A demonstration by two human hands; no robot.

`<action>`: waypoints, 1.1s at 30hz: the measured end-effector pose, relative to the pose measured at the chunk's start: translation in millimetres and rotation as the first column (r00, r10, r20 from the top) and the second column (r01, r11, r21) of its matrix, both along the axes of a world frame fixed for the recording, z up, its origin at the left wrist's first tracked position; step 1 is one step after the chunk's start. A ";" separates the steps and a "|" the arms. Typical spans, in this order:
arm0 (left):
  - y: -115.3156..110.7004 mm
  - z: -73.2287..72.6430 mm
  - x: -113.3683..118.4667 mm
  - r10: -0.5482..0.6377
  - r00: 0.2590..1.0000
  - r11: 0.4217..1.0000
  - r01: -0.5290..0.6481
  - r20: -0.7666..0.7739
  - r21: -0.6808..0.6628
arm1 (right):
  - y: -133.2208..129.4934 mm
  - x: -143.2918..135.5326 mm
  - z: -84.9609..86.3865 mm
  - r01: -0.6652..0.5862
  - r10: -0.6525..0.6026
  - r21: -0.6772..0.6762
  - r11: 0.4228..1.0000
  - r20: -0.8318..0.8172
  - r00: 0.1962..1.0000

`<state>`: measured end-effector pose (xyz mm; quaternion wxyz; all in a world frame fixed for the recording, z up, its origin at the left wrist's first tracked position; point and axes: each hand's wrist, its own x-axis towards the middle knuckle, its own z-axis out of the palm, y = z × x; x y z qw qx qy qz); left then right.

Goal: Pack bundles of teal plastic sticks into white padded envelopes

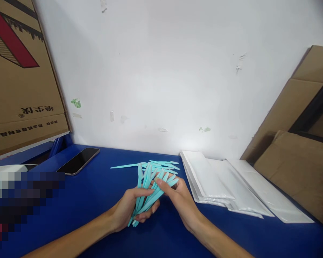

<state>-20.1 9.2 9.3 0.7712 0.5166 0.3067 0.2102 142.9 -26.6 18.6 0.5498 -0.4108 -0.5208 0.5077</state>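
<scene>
A loose bundle of slim turquoise sticks point(148, 199), flat with paler rounded upper ends and narrow tails, is held over the table by both hands. My left hand point(126, 206) is closed around the lower part, its thumb lying across the front and fingers curled behind. At the fanned upper ends, my right hand point(179, 193) pinches some of the same sticks, thumb on top; its fingers are partly hidden behind them. Several more turquoise sticks point(164, 165) lie in a loose pile on the table just beyond the hands, one pointing out to the left.
On the blue table point(97, 200), a phone point(79, 161) lies at the back left. White padded mailers point(212, 179) are stacked to the right, beside brown cardboard point(298, 172). A large printed carton point(24, 79) stands at left. The white wall point(150, 89) closes off the back.
</scene>
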 end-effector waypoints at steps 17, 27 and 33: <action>-1.6 -0.6 -0.4 -0.002 0.998 0.997 0.007 0.069 -0.083 | -1.5 -1.5 2.1 -0.060 0.060 0.004 0.998 -0.009 0.998; -2.5 4.4 0.2 -0.073 0.994 0.995 0.079 -0.076 0.068 | -6.0 -2.2 -2.0 -0.073 0.071 -0.031 0.997 -0.065 0.995; -8.2 5.3 8.6 -0.100 0.960 0.893 0.203 -0.263 0.403 | -13.5 -5.0 6.1 0.009 -0.004 0.081 0.997 -0.060 0.998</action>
